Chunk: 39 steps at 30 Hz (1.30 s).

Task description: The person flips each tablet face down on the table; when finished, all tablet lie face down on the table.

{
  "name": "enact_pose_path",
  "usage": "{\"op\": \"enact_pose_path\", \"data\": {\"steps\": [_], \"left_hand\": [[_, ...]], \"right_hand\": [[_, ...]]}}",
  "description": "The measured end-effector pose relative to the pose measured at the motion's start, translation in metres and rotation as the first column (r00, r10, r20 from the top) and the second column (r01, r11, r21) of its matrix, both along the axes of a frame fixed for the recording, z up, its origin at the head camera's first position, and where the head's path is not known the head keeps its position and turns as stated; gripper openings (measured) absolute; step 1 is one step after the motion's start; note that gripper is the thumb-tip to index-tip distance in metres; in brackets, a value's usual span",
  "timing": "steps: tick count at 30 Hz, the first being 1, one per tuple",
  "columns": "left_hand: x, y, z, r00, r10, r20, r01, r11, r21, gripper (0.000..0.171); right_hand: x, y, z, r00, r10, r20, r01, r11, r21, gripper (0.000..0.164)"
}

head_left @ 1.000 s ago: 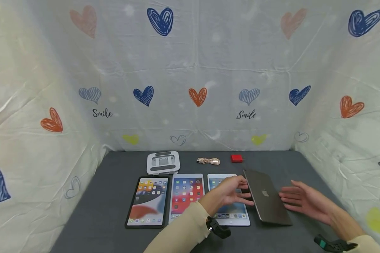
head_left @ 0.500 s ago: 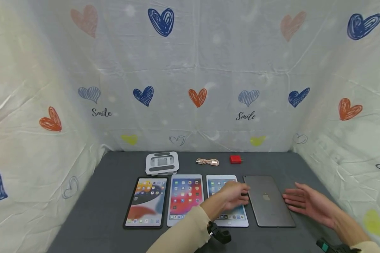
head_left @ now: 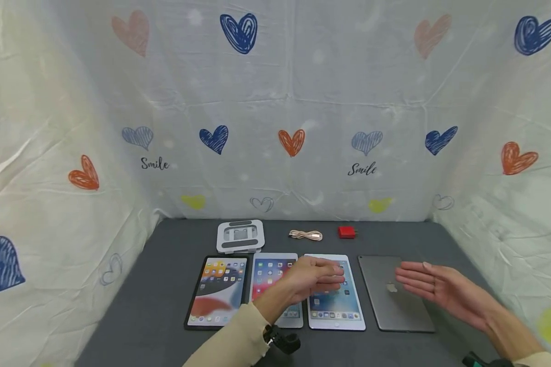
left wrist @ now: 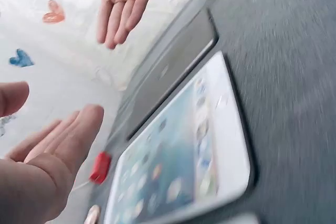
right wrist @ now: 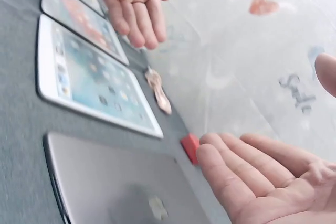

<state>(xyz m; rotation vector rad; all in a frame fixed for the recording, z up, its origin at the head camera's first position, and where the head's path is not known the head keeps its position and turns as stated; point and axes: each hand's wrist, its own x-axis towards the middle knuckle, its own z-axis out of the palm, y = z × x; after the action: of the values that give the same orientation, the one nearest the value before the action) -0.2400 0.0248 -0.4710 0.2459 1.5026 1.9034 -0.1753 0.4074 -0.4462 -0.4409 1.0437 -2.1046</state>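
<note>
My left hand (head_left: 309,279) hovers with extended fingers over the third tablet (head_left: 337,306), a white-framed one with a lit screen. My right hand (head_left: 441,290) is held out flat, overlapping the right edge of a grey tablet (head_left: 385,306) that lies face down with its apple logo up. Neither hand holds anything; in the right wrist view both palms face each other. To the left lie a second white-framed tablet (head_left: 264,285), partly covered by my left forearm, and a black-framed tablet (head_left: 216,300). All four tablets form a row.
Behind the row, a folded grey-white stand (head_left: 240,237), a coiled beige cable (head_left: 305,235) and a red charger plug (head_left: 347,232) lie on the grey table (head_left: 128,306). A white heart-printed sheet (head_left: 321,178) hangs at the back and both sides.
The grey tablet, tilted up beside my left hand a second ago, now lies flat on the table. My left hand has let go and moved left; my right hand has moved slightly left over its edge.
</note>
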Motion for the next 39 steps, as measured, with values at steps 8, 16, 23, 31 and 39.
{"op": "enact_pose_path", "data": {"steps": [8, 16, 23, 31, 39], "left_hand": [[-0.007, -0.058, 0.016, 0.999, 0.006, -0.048, -0.008, 0.999, -0.039, 0.038], [-0.009, -0.085, 0.011, 0.999, 0.02, -0.03, -0.024, 0.989, -0.147, 0.047], [-0.006, -0.081, -0.008, 0.999, 0.044, 0.009, -0.042, 0.986, -0.159, 0.046], [-0.003, -0.07, -0.018, 0.994, 0.04, 0.1, -0.023, 0.985, -0.171, 0.04], [-0.007, -0.064, -0.015, 0.994, 0.054, 0.092, -0.034, 0.978, -0.206, 0.039]], "right_hand": [[-0.008, -0.029, 0.008, 1.0, -0.009, 0.024, 0.005, 0.991, 0.136, 0.056], [-0.018, -0.05, -0.004, 0.988, -0.155, 0.008, 0.137, 0.899, 0.415, 0.066], [-0.022, -0.068, -0.019, 0.979, -0.205, 0.018, 0.167, 0.844, 0.51, 0.079], [-0.023, -0.084, -0.031, 0.964, -0.262, 0.055, 0.178, 0.779, 0.601, 0.082], [-0.025, -0.093, -0.032, 0.953, -0.302, 0.031, 0.215, 0.742, 0.635, 0.083]]}}
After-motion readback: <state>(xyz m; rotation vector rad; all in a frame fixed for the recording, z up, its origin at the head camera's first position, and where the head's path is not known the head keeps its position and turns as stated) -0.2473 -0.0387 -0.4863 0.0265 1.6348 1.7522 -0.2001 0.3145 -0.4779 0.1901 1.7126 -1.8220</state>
